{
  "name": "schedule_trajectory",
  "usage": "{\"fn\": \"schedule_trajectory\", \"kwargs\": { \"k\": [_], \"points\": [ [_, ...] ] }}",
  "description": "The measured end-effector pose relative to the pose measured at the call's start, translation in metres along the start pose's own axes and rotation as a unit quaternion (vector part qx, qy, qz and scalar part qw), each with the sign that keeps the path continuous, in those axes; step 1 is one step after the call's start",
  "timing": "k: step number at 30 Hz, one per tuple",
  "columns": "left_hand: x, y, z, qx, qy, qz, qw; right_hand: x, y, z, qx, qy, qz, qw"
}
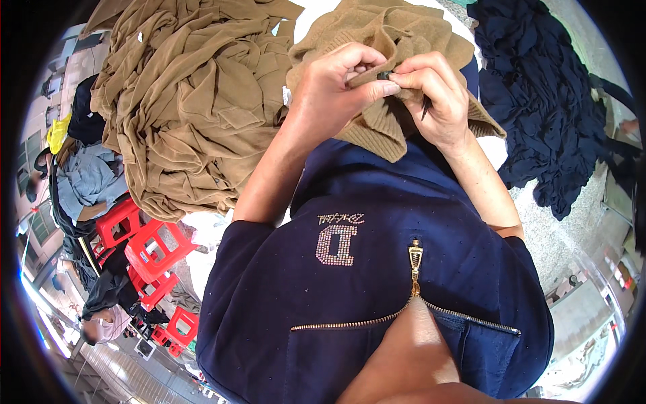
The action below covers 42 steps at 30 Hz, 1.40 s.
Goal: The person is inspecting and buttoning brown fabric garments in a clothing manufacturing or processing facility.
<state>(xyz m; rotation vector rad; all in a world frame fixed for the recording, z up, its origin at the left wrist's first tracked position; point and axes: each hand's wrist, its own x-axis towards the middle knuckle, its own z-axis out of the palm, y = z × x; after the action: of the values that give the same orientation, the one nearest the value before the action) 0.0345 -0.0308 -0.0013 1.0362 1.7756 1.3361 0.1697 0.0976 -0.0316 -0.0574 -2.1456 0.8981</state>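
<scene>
Brown knit garment (385, 135) bunches before the person's torso, between two cloth piles | left hand (340, 91) pinches its fabric, thumb against fingers | right hand (436, 97) curls closed on a small dark item (426, 108), kind unclear, beside the left thumb | brown pile (195, 101) left, navy pile (542, 101) right

A heap of brown cloth (195, 101) crowded the left hand (333, 87) on its outer side, barring a low pass. A gap separated the right forearm (481, 175) from the navy heap (538, 101). Ribbed brown knit (377, 128) blocked the way below that hand and the right hand (437, 94); clearance underneath was hard to judge.
</scene>
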Motion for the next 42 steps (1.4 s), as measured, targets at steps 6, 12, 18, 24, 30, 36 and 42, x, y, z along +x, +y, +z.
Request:
{"fn": "schedule_trajectory", "kwargs": {
  "k": [6,12,18,24,30,36,42],
  "points": [
    [0.002,-0.003,-0.001,0.163,0.022,0.151,0.975,0.005,0.003,0.002,0.121,-0.057,0.127,0.983],
    [0.001,-0.012,0.0,0.163,0.029,0.214,0.963,0.002,0.006,0.003,0.053,-0.111,0.136,0.983],
    [0.003,-0.019,0.001,0.181,0.052,0.305,0.933,-0.004,0.004,0.007,0.079,0.005,0.107,0.991],
    [0.008,-0.023,0.009,0.193,0.082,0.4,0.892,-0.004,0.0,0.005,0.041,0.058,0.083,0.994],
    [0.019,-0.03,0.021,0.244,0.195,0.475,0.823,-0.001,-0.005,0.008,-0.023,0.052,-0.002,0.998],
    [0.003,-0.026,0.025,0.092,-0.011,0.334,0.938,-0.001,0.001,-0.033,0.041,-0.187,0.196,0.962],
    [0.006,-0.038,-0.007,0.294,-0.104,0.246,0.918,-0.004,0.021,-0.123,0.268,-0.25,0.382,0.848]
  ]
}}
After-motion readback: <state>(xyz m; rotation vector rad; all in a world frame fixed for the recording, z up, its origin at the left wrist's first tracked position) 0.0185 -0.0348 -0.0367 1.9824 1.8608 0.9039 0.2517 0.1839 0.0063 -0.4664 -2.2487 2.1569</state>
